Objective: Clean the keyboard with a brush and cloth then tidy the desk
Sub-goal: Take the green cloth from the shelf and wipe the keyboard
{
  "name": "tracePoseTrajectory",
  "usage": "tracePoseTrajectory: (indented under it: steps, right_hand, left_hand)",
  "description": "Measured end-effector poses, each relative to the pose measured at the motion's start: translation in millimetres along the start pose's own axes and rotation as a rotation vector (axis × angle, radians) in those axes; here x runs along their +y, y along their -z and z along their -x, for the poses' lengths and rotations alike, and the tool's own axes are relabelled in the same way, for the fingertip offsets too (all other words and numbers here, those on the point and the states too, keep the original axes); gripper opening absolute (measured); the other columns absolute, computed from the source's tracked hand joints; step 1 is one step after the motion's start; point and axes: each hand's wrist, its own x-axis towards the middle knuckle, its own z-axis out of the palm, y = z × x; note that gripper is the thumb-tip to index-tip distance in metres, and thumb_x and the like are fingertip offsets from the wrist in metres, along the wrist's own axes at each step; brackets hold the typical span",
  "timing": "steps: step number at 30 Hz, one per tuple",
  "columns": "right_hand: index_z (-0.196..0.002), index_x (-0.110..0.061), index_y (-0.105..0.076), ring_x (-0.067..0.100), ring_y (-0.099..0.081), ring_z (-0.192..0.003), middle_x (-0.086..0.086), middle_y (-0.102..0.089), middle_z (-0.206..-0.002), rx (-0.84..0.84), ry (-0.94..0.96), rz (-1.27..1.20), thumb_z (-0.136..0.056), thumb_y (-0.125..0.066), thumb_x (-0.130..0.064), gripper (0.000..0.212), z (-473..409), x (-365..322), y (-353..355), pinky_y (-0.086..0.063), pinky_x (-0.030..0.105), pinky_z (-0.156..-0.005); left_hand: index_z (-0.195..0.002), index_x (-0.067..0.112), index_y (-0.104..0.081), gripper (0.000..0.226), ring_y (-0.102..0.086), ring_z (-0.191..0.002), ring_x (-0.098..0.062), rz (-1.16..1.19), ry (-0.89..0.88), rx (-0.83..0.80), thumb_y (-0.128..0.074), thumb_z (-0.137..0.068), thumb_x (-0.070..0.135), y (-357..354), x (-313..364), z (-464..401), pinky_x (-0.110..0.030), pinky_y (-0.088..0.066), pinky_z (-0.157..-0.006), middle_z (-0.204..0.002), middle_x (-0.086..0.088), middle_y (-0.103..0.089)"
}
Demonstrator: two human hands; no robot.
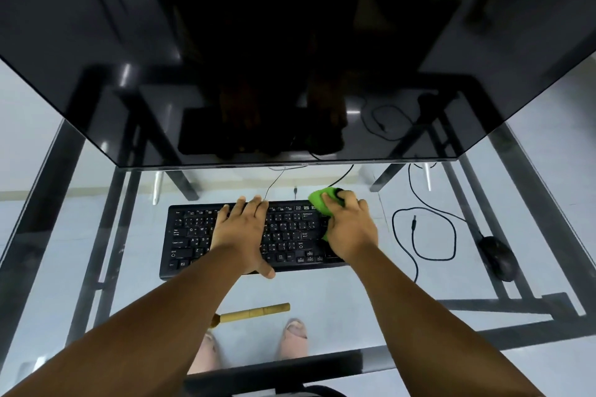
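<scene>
The left hand (240,229) lies flat with straight fingers on the middle of the black keyboard (193,237), while the right hand (350,229) grips a green cloth (319,200) against the keyboard's upper right corner. The keyboard sits at frame centre on a glass desk (354,300), long axis running left to right. A dark monitor (290,58) overhangs it above. Right of it lie a black mouse (498,257) and looped cable (422,235). A wooden brush handle (258,312) lies below, partly hidden by the left forearm.

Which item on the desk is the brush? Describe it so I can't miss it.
Start at the black keyboard on the glass desk. Nearer the person, partly behind the left forearm, lies the brush. Its pale wooden handle is the only wooden thing there.
</scene>
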Motion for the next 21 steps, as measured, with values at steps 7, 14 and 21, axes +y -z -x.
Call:
tracePoseTrajectory:
  steps: [7,14,21]
  right_hand:
    - [-0.136,-0.043,-0.051,0.021,-0.036,-0.115,-0.013,-0.039,-0.141,0.09,-0.093,-0.034,-0.092,-0.046,-0.016,0.052,14.7,39.3,0.8,-0.052,0.034,-0.07]
    - [-0.133,-0.042,-0.055,0.02,-0.037,-0.112,-0.013,-0.039,-0.139,0.046,0.118,-0.013,-0.089,-0.049,-0.014,0.053,18.6,19.9,-5.9,-0.053,0.034,-0.075]
    - [-0.137,-0.038,-0.053,0.02,-0.036,-0.113,-0.013,-0.038,-0.142,0.113,-0.09,-0.073,-0.093,-0.046,-0.014,0.051,13.6,40.6,-4.1,-0.048,0.03,-0.068]
  left_hand:
    - [-0.155,0.02,0.003,0.144,0.003,-0.151,-0.024,0.015,0.008,0.0,-0.078,-0.049,0.073,0.8,0.5,0.7,-0.048,-0.006,-0.122,-0.164,0.004,0.002]
    - [-0.155,0.02,0.004,0.144,0.003,-0.151,-0.023,0.018,0.013,0.0,-0.078,-0.049,0.073,2.3,1.3,2.3,-0.047,-0.007,-0.121,-0.164,0.004,0.002]
    - [-0.155,0.021,0.003,0.144,0.003,-0.151,-0.022,0.038,0.018,-0.003,-0.08,-0.049,0.072,4.1,1.1,4.0,-0.047,-0.007,-0.122,-0.164,0.006,0.001]
